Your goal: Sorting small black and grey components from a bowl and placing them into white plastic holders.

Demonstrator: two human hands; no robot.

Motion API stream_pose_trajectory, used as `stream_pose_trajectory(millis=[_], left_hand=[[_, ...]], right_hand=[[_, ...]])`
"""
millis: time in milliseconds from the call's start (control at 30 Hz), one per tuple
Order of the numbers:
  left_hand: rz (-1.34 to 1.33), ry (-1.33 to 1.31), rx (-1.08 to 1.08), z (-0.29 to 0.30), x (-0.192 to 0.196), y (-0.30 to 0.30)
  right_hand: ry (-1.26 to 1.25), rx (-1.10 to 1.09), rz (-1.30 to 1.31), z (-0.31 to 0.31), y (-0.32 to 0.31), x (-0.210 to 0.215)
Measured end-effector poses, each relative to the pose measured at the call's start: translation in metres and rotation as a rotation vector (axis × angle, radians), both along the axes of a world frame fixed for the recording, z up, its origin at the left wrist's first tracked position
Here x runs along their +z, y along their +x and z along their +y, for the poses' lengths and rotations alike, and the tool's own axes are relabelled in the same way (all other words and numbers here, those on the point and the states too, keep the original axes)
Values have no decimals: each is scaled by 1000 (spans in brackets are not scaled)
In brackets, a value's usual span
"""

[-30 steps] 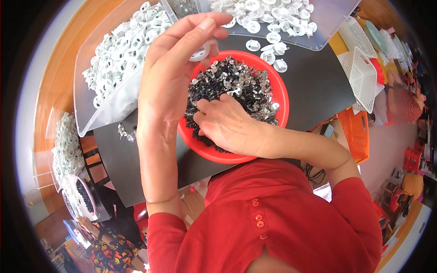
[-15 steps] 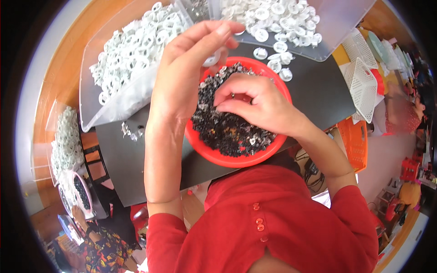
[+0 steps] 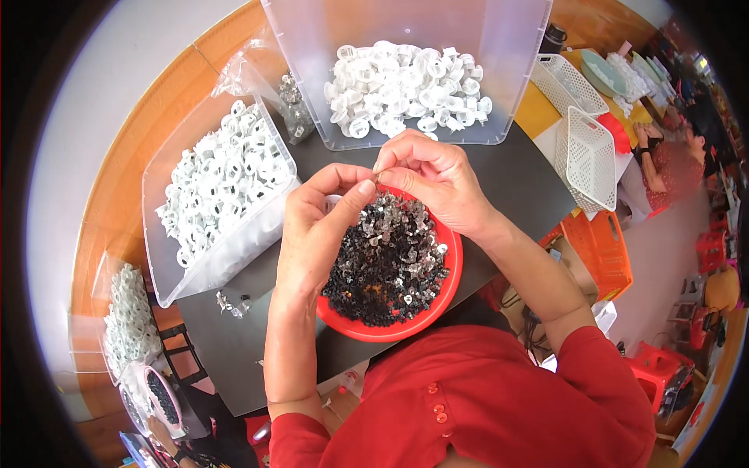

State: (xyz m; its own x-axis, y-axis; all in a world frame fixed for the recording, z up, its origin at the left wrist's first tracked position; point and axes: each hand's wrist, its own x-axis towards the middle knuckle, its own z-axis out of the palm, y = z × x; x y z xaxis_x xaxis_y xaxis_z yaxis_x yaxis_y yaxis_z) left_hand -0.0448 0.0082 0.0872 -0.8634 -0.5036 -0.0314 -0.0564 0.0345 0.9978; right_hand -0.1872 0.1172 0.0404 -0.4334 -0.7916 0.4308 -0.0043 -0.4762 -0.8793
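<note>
My left hand (image 3: 316, 222) and my right hand (image 3: 437, 183) meet above the far rim of a red bowl (image 3: 457, 269), thumbs and forefingers pinched tip to tip. Whatever tiny thing sits between the fingertips is too small to make out. Partly covered by my left fingers is a round white plastic part (image 3: 331, 203). The bowl holds a heap of small black and clear plastic pieces (image 3: 390, 269), the clear ones mostly toward its far and right sides.
A clear bin (image 3: 234, 269) of white ring-shaped parts stands left, another clear bin (image 3: 519, 86) of white round parts beyond the bowl. A bag of small metallic pieces (image 3: 295, 113) lies between them. White baskets (image 3: 591, 160) are at the right; a co-worker's hand (image 3: 162, 433) shows lower left.
My right hand has risen out of the heap of small pieces and come to my left hand, their fingertips together. The view has shifted, showing more of the far bin.
</note>
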Motion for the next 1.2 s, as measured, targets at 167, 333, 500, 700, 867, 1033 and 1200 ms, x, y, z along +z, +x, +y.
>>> stream_pose_trajectory(millis=[167, 333, 500, 700, 867, 1033, 1200], left_hand=[[29, 17, 10, -3, -5, 0], [90, -160, 97, 0, -9, -3], [139, -252, 146, 3, -11, -5], [150, -249, 175, 9, -17, -7], [263, 615, 3, 3, -24, -12], [260, 673, 93, 5, -30, -11], [218, 460, -61, 7, -29, -14]], right_hand=[[57, -97, 55, -3, 1, 4], [173, -282, 271, 7, 8, 19], [105, -310, 461, 4, 11, 18], [171, -362, 518, 4, 17, 16], [139, -391, 546, 9, 14, 12], [155, -356, 558, 8, 21, 5], [161, -432, 612, 7, 12, -2]])
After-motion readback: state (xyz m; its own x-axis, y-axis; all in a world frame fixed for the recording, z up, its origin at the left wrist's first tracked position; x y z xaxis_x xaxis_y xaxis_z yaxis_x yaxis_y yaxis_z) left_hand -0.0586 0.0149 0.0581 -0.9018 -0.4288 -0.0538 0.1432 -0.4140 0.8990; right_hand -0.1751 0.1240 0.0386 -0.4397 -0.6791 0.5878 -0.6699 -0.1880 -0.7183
